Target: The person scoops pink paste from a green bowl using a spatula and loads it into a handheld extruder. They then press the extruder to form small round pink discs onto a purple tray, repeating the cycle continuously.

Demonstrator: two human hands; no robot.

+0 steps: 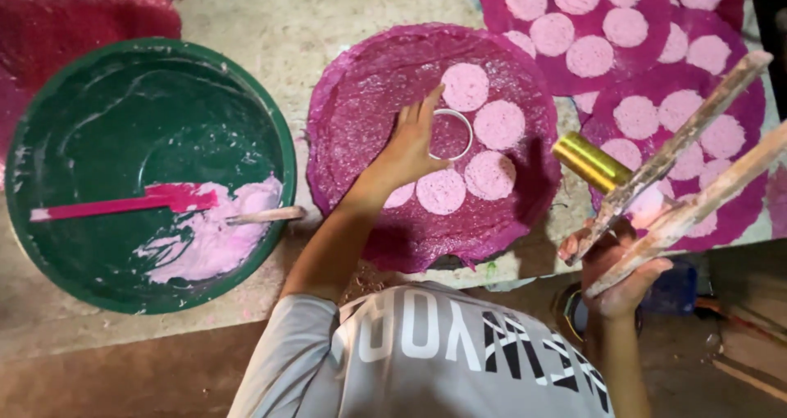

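My left hand (407, 145) reaches onto a round magenta mat (369, 98) and grips the edge of a thin metal ring (452, 134) that lies flat on it. Several pale pink discs (499, 124) of paste sit on the mat around the ring. My right hand (616, 272), smeared with pink, hangs off the table's edge at the right and holds two long wooden sticks (697, 127) pointing up and right. A shiny gold cylinder (589, 161) sits just above that hand beside the sticks; I cannot tell whether it is held.
A wide green basin (98, 98) at the left holds pink paste (217, 233), a pink flat spatula (123, 205) and a wooden-handled tool (266, 215). More magenta mats (721, 106) covered with pink discs overlap at the upper right. Red mesh (74, 8) lies at the upper left.
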